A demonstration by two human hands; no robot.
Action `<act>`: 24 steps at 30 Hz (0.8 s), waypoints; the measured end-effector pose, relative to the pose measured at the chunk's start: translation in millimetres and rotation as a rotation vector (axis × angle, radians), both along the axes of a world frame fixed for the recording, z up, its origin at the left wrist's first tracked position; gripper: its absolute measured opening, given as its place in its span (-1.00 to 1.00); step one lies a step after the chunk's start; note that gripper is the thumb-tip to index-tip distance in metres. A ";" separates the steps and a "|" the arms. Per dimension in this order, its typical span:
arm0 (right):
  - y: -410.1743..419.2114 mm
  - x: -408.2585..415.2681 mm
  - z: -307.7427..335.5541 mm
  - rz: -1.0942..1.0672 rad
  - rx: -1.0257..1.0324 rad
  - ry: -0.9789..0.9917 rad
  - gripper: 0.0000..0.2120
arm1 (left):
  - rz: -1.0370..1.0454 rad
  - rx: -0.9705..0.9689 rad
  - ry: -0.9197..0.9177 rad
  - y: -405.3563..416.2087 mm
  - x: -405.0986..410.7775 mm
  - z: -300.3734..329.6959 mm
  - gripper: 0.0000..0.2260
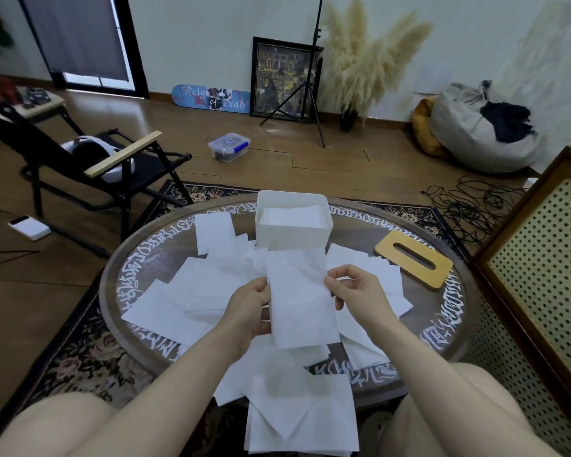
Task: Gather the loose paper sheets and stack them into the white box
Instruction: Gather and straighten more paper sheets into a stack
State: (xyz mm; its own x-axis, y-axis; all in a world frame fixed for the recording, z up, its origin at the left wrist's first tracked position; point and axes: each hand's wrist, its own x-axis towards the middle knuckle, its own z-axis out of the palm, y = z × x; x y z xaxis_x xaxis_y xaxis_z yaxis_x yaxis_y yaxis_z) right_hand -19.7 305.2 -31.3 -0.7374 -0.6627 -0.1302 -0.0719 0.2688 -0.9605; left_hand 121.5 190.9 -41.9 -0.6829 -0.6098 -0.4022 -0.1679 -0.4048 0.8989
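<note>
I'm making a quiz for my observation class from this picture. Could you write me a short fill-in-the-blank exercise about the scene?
1. Both hands, left hand and right hand, hold one sheet of ____.
2. The white box on the round table already holds some ____.
3. The wooden lid with a slot lies to the ____ of the box.

Missing words: paper; sheets; right

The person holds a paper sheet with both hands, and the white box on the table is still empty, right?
Not quite. The white box is not empty: the head view shows white sheets already lying inside it. The rest is right: the left hand and right hand both hold a paper sheet above the table.
</note>
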 end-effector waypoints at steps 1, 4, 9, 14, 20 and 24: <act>0.1 0.2 0.1 -0.001 0.003 0.003 -0.92 | -0.004 -0.003 0.003 0.1 0.0 0.0 -0.78; 0.3 0.8 0.8 -0.002 0.023 0.018 -0.93 | -0.010 -0.007 -0.003 0.6 -0.1 -0.1 -0.77; 0.4 0.1 0.2 -0.006 0.027 0.025 -0.94 | -0.032 0.020 -0.008 0.0 -1.6 0.2 -0.69; 0.4 0.2 -1.5 -0.012 0.034 0.044 -0.94 | -0.037 -0.074 -0.019 -0.6 -1.2 -3.6 -0.79; 7.8 2.0 5.0 0.120 0.232 -0.067 -0.73 | -0.020 -0.088 -0.007 -0.5 -1.3 -3.8 -0.78; 13.8 1.4 8.6 0.228 0.217 -0.150 -0.87 | -0.036 -0.107 -0.017 0.7 -1.7 -4.6 -0.80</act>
State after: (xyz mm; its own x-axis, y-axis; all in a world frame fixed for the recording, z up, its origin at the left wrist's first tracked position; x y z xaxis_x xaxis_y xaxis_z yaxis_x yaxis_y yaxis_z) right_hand -18.3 319.0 -22.7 -0.5351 -0.7533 -0.3823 -0.0159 0.4614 -0.8871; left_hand 119.8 191.6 -46.4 -0.6992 -0.6247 -0.3476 -0.1959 -0.3002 0.9335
